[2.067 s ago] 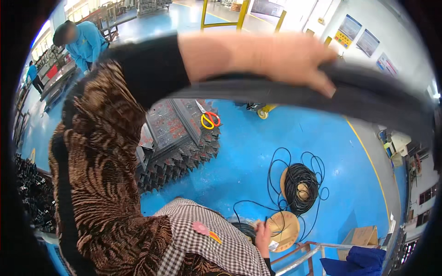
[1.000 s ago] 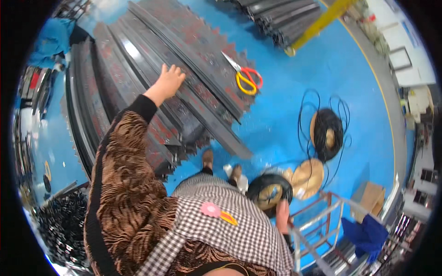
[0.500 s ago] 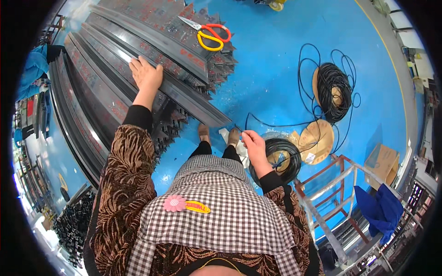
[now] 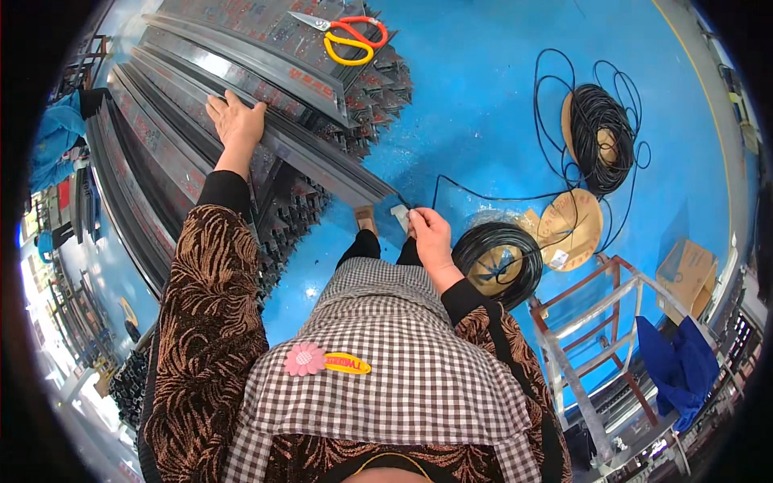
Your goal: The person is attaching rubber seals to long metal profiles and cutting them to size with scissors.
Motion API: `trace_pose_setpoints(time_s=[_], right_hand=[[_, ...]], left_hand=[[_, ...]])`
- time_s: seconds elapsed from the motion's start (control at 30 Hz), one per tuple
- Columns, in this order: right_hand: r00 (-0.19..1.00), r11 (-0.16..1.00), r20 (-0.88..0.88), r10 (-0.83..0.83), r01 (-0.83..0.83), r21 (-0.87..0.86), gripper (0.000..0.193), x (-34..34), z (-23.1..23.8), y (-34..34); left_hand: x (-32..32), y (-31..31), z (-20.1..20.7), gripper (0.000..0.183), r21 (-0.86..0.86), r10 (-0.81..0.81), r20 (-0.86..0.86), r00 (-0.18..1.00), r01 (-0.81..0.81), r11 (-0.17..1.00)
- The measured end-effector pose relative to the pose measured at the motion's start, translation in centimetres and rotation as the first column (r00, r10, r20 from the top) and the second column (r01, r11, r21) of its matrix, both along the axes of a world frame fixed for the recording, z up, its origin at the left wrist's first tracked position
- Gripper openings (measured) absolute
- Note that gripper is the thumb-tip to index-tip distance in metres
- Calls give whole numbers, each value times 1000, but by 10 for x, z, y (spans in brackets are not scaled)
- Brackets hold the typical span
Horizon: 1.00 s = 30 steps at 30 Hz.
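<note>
My left hand [image 4: 236, 122] lies with spread fingers on a long dark metal profile [image 4: 322, 167], which rests slantwise on a stack of similar profiles. At the profile's near right end, my right hand [image 4: 431, 237] is closed in a pinch on a thin black cord [image 4: 481, 196]. A short length of the cord reaches from the fingertips to the profile's end. The rest loops off to the right toward the coils. Scissors [image 4: 328, 26] with one red and one yellow handle lie on the stack, beyond the profile.
Two black cord coils, a farther one [image 4: 592, 121] and a nearer one [image 4: 527, 278], lie on the blue floor beside a round cardboard disc [image 4: 592, 217]. At the lower right stand a metal frame [image 4: 564, 366] with blue cloth [image 4: 675, 366] on it and a cardboard box [image 4: 684, 274].
My right hand has moved left and away from me, closer to the profile's end, still pinching the cord. My left hand stays on the profile. The whole view has shifted slightly.
</note>
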State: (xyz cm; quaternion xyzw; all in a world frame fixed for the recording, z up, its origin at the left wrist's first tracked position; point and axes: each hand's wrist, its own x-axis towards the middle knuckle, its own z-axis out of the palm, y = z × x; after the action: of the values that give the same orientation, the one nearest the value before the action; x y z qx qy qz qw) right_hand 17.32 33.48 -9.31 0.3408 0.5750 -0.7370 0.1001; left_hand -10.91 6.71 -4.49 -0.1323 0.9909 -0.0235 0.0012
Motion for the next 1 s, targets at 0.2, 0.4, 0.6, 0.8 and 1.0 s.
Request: trace_pose_setpoints(time_s=[0.2,0.4,0.6,0.8,1.0], right_hand=[[998,998,-10,-66,65,-23,17,2,3,-6],[997,996,-20,-76,77,49,17,2,-4,-13],[994,993,-3,-105,106,49,17,-1,5,-17],[995,994,19,-102,102,40,18,-8,8,-13],[999,982,-19,36,-32,185,18,-23,3,-9]], left_hand=[[0,-2,-1,70,-17,-4,29,1000,4,1000],[1,0,0,69,0,-3,29,1000,3,1000],[2,0,2,68,21,-3,36,999,2,1000],[2,0,1,66,29,-2,37,999,1,1000],[3,4,7,66,36,6,50,999,-8,999]])
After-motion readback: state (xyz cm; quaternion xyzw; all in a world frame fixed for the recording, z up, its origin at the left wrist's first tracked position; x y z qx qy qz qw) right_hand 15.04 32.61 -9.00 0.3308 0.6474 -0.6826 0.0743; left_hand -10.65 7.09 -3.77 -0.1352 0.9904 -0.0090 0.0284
